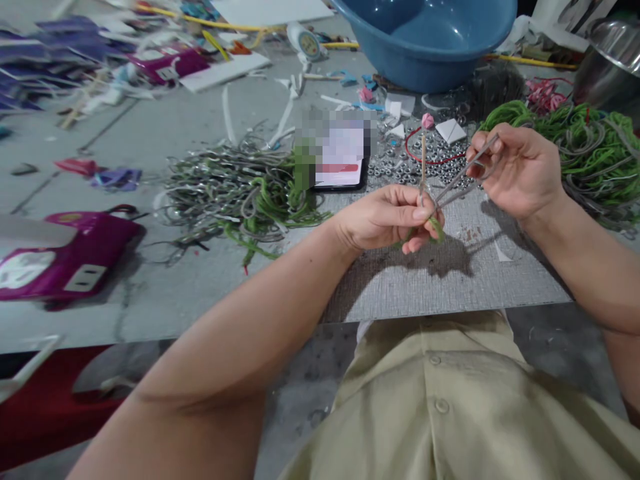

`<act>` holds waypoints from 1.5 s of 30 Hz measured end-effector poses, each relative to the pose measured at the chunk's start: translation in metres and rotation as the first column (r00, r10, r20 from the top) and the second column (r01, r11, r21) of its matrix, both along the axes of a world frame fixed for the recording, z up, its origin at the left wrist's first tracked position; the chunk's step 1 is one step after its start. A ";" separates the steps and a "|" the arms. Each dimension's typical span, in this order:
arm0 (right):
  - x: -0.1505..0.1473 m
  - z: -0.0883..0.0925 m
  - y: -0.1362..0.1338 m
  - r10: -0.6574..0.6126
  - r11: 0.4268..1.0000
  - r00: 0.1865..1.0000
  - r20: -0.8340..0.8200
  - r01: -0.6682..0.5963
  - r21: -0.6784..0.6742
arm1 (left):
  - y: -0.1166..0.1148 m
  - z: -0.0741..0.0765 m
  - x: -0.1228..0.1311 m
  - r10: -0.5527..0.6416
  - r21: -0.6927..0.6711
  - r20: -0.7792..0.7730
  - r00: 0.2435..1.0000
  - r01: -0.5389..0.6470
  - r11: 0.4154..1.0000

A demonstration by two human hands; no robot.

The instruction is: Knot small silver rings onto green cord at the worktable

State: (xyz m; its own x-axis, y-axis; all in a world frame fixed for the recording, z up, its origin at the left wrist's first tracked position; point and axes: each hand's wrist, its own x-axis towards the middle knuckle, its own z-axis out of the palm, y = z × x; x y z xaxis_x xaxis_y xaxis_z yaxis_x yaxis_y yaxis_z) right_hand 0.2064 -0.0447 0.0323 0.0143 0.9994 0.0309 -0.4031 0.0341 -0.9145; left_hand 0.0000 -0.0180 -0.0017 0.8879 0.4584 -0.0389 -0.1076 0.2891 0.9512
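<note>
My left hand [400, 217] pinches a green cord [437, 229] between thumb and fingers, just above the table. A thin wooden stick [423, 160] points up from the same fingertips; whether the hand grips it is hard to tell. Two strands of grey cord [457, 187] run from there to my right hand [525, 167], whose thumb and fingers are closed on them. Behind the hands lie many small metal rings or nuts [395, 163] and a red cord loop [435, 159]. A phone [343, 157] with a lit, partly blurred screen rests left of them.
A tangled pile of green and grey cords [240, 193] lies left, another green bundle [600, 160] right. Behind stand a blue basin [430, 50] and a metal pot [610, 67]. A purple device [75, 253] sits near the left front edge, with scraps beyond.
</note>
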 end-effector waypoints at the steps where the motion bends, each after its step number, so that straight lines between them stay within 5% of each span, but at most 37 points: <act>1: 0.001 -0.001 0.000 0.014 1.000 1.000 -0.017 -0.014 0.009 | 0.000 0.000 0.000 0.005 0.006 -0.004 1.000 -0.005 1.000; 10: 0.005 -0.008 -0.002 0.180 0.983 0.983 -0.017 -0.181 -0.044 | 0.000 0.003 0.005 0.077 -0.002 -0.055 0.995 -0.078 0.997; 16: 0.004 -0.015 -0.001 0.206 0.979 0.976 0.074 -0.205 -0.019 | -0.002 0.004 0.010 0.196 -0.038 -0.182 0.963 -0.207 0.978; 22: 0.005 -0.020 0.000 0.237 0.969 0.967 0.091 -0.243 0.055 | -0.002 0.005 0.012 0.204 -0.035 -0.185 0.961 -0.214 0.976; 45: 0.004 -0.023 0.002 0.114 0.988 0.990 0.085 -0.122 0.092 | -0.001 0.001 0.013 0.207 -0.047 -0.216 0.954 -0.222 0.974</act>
